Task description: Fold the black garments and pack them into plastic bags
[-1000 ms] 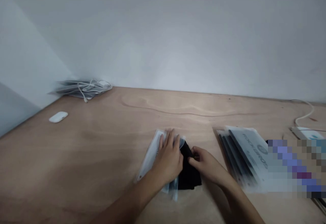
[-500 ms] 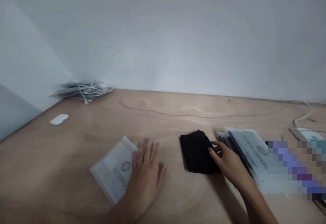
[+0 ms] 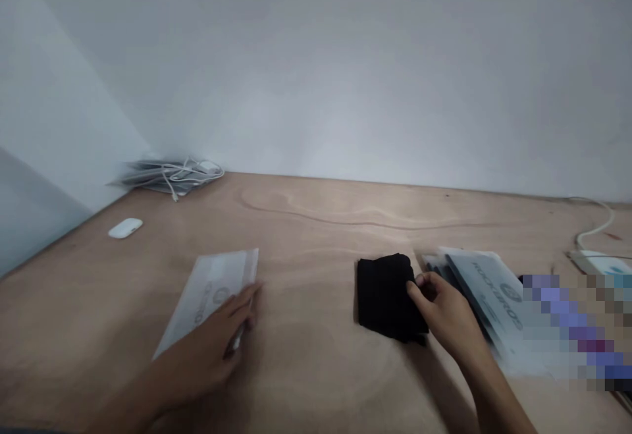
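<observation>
My left hand (image 3: 220, 338) has its fingers over the right edge of a frosted plastic bag (image 3: 224, 269) with grey lettering, and appears to grip that edge. The lower part of the bag is hidden behind the hand, and the fingers are slightly blurred. To the right, my right hand (image 3: 442, 309) pinches the right side of a folded black cloth (image 3: 388, 296) between thumb and fingers. The cloth is a compact, roughly square bundle on the wooden table, its exact kind unclear.
Beyond my right hand lies a stack of frosted packages (image 3: 494, 289) marked ROCKBROS. Grey bags with a white cable (image 3: 182, 174) sit in the back left corner, near a white rounded case (image 3: 125, 228). A white power strip (image 3: 605, 263) and a pixelated patch are at the right.
My left hand has moved left and turned onto the bag's edge, and the bag has rotated. The black cloth has shifted slightly, still pinched by my right hand.
</observation>
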Demonstrator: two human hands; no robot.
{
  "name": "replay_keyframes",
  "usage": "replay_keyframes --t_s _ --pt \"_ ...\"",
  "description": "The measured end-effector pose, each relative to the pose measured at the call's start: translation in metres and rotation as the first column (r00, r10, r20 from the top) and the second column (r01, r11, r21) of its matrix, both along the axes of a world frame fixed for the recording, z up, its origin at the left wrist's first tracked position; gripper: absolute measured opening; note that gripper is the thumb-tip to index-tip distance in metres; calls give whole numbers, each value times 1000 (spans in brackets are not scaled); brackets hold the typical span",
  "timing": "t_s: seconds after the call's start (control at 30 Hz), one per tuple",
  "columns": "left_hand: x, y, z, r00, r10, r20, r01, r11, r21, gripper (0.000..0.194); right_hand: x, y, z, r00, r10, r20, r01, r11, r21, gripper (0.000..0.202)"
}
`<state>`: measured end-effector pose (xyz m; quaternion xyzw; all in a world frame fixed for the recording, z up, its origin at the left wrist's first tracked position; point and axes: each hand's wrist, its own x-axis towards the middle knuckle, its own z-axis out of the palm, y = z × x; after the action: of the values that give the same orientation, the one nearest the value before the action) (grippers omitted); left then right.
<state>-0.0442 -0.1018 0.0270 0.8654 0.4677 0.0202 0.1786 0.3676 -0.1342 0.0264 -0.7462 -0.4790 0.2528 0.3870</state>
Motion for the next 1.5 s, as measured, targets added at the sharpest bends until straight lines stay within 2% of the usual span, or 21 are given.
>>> replay_keyframes --t_s 0.07,0.13,0.17,0.2,0.3,0.37,0.47,0.57,0.63,0.7,0.8,0.87,0.93,1.0,1.13,1.2,1.27,1.33,1.4,1.47,1.5 --pt "1 2 16 999 18 28 -18 1000 -22 24 -8 1 12 947 148 -285 -129 988 86 31" --pt "13 4 27 988 88 130 -92 995 25 31 -15 3 22 790 327 -518 -258 944 204 34" --pt "21 5 30 968 136 211 -149 988 46 34 -18 4 24 729 378 -571 -296 926 234 35" --pt "31 7 31 936 184 302 -211 976 60 36 -20 5 26 710 397 -582 -315 918 242 35" --pt "63 10 31 819 262 511 -346 935 75 34 -25 6 19 806 362 -468 -308 932 189 33" --pt "83 14 28 796 240 555 -372 919 135 30 -27 5 8 874 339 -348 -306 941 146 30" --pt "108 23 20 858 163 487 -318 913 255 36 -28 4 -9 925 346 -156 -337 938 79 24" --pt "120 35 12 952 196 234 -265 912 313 47 -24 4 -21 941 337 25 -338 940 40 22" --pt "117 41 12 962 271 6 -260 914 310 47 -17 6 -27 945 312 101 -317 948 35 22" --pt "107 45 19 917 346 -198 -279 911 304 46 -11 10 -31 950 283 135 -289 957 32 26" --pt "87 52 29 861 409 -304 -315 896 313 57 -2 18 -37 963 179 201 -194 979 61 43" --pt "79 64 29 921 344 -183 -289 918 270 70 1 24 -39 960 89 266 -121 987 107 48" --pt "78 81 24 973 230 14 -229 954 195 71 2 29 -40 951 55 304 -101 985 137 37" --pt "82 98 16 976 164 144 -184 972 143 58 2 31 -38 951 76 299 -122 983 139 25" --pt "91 116 9 974 99 204 -121 988 101 26 0 29 -30 962 76 264 -126 976 176 24" --pt "87 110 17 969 53 242 -79 992 97 22 0 24 -24 985 102 141 -131 968 216 22" --pt "76 97 32 948 4 320 -20 999 47 22 2 15 -16 985 153 -84 -128 961 247 22" --pt "60 79 51 910 -17 413 57 995 -83 23 5 4 -7 923 201 -327 -124 962 242 25" --pt "47 60 67 888 0 460 119 966 -229 27 8 -7 5 832 265 -488 -171 958 229 31" --pt "42 41 76 888 13 459 125 955 -269 31 10 -16 20 726 383 -571 -300 924 238 34" --pt "44 32 77 894 10 448 112 963 -246 30 8 -20 27 703 428 -568 -364 903 230 34"
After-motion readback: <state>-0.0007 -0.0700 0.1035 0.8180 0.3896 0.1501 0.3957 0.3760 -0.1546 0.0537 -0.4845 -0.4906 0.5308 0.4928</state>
